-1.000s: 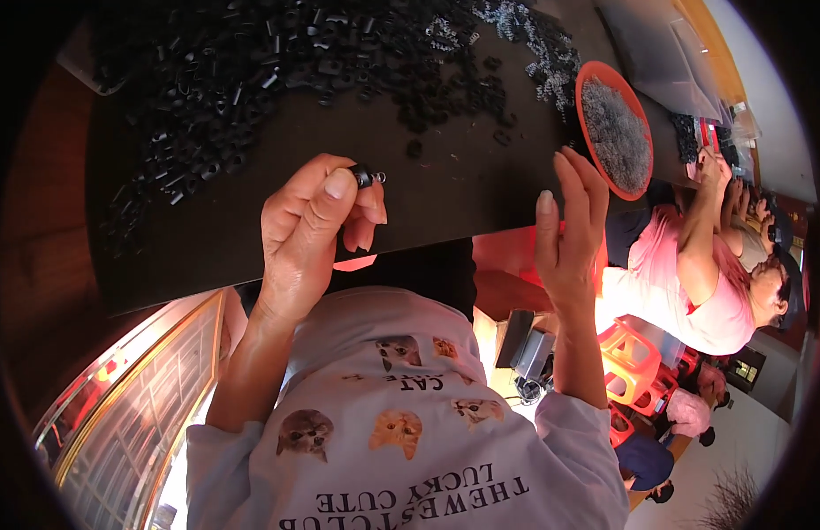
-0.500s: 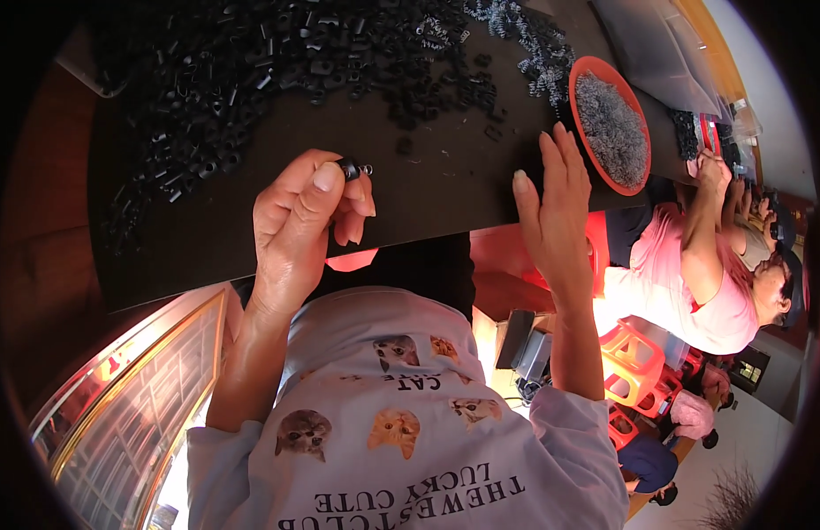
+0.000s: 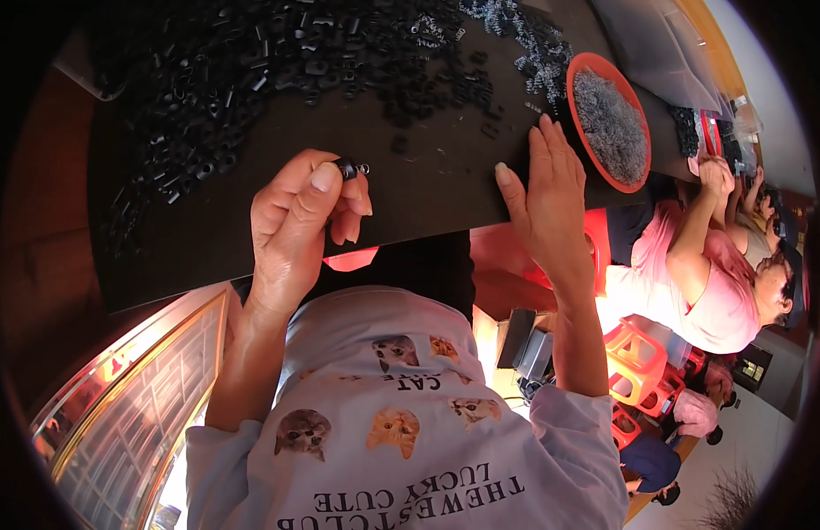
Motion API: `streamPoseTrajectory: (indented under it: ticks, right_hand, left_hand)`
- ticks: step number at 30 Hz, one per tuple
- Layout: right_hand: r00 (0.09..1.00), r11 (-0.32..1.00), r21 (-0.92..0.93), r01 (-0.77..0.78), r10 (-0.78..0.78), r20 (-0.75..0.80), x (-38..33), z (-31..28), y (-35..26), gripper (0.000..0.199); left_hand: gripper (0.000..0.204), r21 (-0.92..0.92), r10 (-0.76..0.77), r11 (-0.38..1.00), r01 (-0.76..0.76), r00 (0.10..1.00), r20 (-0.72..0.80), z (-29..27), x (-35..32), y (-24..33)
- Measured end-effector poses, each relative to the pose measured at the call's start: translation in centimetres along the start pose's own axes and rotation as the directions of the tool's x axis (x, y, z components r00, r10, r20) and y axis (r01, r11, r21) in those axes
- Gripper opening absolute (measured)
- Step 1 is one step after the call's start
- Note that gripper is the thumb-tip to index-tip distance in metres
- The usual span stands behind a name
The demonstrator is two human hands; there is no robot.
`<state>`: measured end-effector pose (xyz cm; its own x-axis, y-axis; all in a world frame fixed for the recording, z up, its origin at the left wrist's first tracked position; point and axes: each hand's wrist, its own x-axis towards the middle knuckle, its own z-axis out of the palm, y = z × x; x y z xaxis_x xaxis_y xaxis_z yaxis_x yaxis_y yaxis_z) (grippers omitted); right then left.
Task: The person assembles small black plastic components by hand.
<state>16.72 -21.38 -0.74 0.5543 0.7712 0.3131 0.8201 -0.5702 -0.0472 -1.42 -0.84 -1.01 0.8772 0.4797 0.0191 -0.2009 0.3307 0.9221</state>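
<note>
Between thumb and fingers, my left hand (image 3: 291,216) pinches a small black plastic part (image 3: 346,169), from whose end a tiny metal coil sticks out. My right hand (image 3: 551,190) is open over the table's near edge, thumb held apart and the other fingers stretched forward; it holds nothing. Just right of its fingertips is an orange-red bowl (image 3: 641,106) filled with small metal springs (image 3: 609,124). More loose springs (image 3: 542,66) lie in a strip on the table beyond that hand.
A big heap of small black plastic parts (image 3: 224,97) covers the far left of the dark table (image 3: 445,199). Clear plastic bags (image 3: 653,44) lie at the far right. A co-worker in pink (image 3: 684,274) sits on the right, near red stools (image 3: 635,358).
My right hand has shifted slightly left and away from me, its thumb now spread wider. My left hand has barely moved and keeps its pinch on the black part.
</note>
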Motion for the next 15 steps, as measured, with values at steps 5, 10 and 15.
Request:
streamPoseTrajectory:
  ticks: [5, 10, 15]
  right_hand:
    - [0.997, 0.995, 0.078, 0.068, -0.067, -0.023, 2.2, 0.2, -0.6, 0.048]
    - [0.992, 0.975, 0.202, 0.095, -0.075, -0.102, 2.9, 0.7, -0.2, 0.033]
    - [0.98, 0.74, 0.648, 0.179, -0.078, -0.183, 4.3, -0.9, -4.7, 0.026]
  left_hand:
    - [0.034, -0.028, -0.007, 1.0, 0.007, 1.0, -0.016, -0.2, -0.1, -0.1]
    - [0.034, -0.04, -0.004, 0.999, 0.002, 0.999, -0.054, 0.0, -0.1, 0.1]
    - [0.033, -0.052, -0.05, 0.998, 0.048, 0.998, -0.048, -0.1, -0.1, 0.0]
